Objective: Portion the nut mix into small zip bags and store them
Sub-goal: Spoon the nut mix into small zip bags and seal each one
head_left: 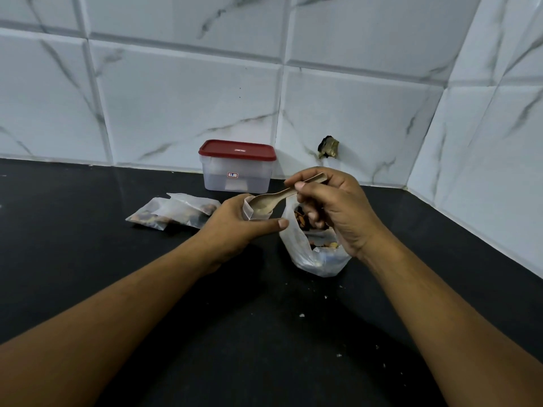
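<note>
My left hand (235, 224) grips a small clear zip bag (249, 208) with its mouth held open. A beige spoon (276, 198) is pinched by its handle in my right hand (332, 207), and its bowl sits at the mouth of that bag. Just right of the small bag, below my right hand, stands a larger clear plastic bag of nut mix (314, 251), open at the top. Two filled small zip bags (173, 211) lie flat on the black counter to the left.
A clear plastic container with a red lid (237, 165) stands shut against the tiled wall behind the hands. A dark patch (327, 147) marks the wall to its right. Crumbs (301, 315) dot the black counter (88, 259). A side wall (484, 171) closes the right.
</note>
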A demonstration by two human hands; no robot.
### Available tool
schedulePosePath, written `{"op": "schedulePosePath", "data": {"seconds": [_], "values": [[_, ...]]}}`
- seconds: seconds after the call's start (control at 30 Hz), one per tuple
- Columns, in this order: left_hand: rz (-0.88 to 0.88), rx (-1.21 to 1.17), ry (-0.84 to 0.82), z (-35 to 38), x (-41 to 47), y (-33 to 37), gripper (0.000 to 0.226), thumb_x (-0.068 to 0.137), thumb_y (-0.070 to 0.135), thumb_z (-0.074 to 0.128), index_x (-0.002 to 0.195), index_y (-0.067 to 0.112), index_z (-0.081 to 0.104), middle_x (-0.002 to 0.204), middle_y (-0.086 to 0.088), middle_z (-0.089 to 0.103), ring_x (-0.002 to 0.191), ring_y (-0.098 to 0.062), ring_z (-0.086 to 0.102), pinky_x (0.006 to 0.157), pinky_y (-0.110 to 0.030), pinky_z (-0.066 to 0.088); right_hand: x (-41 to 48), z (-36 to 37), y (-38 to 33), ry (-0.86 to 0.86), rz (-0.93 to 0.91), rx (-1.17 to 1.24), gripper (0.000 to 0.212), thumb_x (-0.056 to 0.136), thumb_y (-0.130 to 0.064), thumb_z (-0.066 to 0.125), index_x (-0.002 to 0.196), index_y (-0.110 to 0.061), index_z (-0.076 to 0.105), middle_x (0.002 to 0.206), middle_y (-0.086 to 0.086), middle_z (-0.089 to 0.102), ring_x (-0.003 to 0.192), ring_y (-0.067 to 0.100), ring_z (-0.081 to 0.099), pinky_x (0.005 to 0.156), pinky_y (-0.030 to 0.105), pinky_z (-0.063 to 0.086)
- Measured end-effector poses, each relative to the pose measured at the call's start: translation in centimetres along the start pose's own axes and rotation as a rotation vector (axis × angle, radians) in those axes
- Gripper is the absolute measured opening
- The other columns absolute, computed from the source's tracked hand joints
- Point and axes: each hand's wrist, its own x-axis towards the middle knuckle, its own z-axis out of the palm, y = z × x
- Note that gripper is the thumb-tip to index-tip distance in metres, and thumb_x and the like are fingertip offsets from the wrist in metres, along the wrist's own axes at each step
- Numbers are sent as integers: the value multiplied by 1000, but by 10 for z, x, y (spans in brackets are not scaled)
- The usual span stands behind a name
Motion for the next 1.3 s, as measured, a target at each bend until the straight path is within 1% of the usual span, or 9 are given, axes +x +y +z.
{"op": "schedulePosePath", "data": {"seconds": [0.13, 0.3, 0.4, 0.5, 0.7, 0.87, 0.97, 1.07, 1.3], "values": [[11, 18, -23, 0, 0, 0, 48, 73, 40, 88, 113, 35, 63, 110, 12, 72, 103, -4, 67, 88, -26, 50, 4, -4, 1, 100, 51, 132, 16, 100, -12, 61, 102, -7, 76, 74, 3, 59, 51, 12, 44, 44, 23, 32], [12, 72, -11, 1, -1, 1, 57, 64, 52, 85, 113, 34, 62, 116, 13, 67, 108, -6, 64, 95, -33, 52, 8, -15, -2, 250, 99, 243, 22, 103, -23, 59, 98, -7, 73, 65, -1, 54, 50, 12, 41, 45, 24, 29], [25, 119, -65, 1, -2, 1, 64, 64, 58, 84, 119, 30, 65, 115, 9, 70, 108, -9, 68, 100, -40, 54, 8, -29, -4, 379, 70, 110, 29, 106, -27, 56, 87, -9, 70, 57, -1, 46, 45, 11, 39, 45, 24, 30], [64, 150, -182, 2, -6, 1, 55, 71, 59, 84, 114, 28, 69, 111, 7, 75, 106, -10, 71, 101, -44, 55, 7, -43, 0, 431, 73, -108, 37, 107, -33, 53, 81, -10, 66, 50, -5, 43, 42, 10, 39, 43, 22, 32], [150, 370, -276, 7, -10, 6, 61, 67, 75, 76, 112, 34, 69, 109, 15, 74, 102, 0, 69, 98, -36, 55, 8, -61, 19, 441, 108, -374, 45, 107, -39, 51, 71, -15, 66, 43, -14, 43, 40, 4, 40, 49, 25, 35], [150, 453, -271, 6, -9, 7, 72, 60, 84, 68, 115, 37, 66, 113, 16, 71, 105, 0, 66, 98, -34, 55, 6, -63, 22, 387, 65, -305, 43, 108, -35, 52, 76, -10, 66, 51, -3, 43, 45, 10, 38, 43, 19, 34], [154, 452, -280, 6, -9, 7, 67, 65, 79, 73, 116, 36, 66, 113, 16, 71, 104, 0, 66, 99, -35, 54, 5, -59, 24, 349, 25, -312, 41, 108, -34, 53, 82, -5, 67, 55, -1, 47, 46, 8, 41, 44, 17, 37], [166, 440, -274, 6, -9, 7, 66, 65, 79, 73, 114, 36, 67, 111, 16, 72, 104, 0, 67, 98, -35, 55, 5, -55, 25, 311, 80, -318, 40, 108, -33, 53, 81, -8, 70, 62, 4, 51, 46, 9, 44, 43, 15, 37], [179, 431, -265, 5, -8, 4, 68, 62, 82, 68, 112, 36, 68, 110, 15, 73, 103, -1, 68, 97, -38, 56, 3, -48, 34, 216, 226, -216, 38, 104, -33, 59, 82, -7, 74, 58, 2, 58, 38, 9, 39, 37, 18, 28]]}}
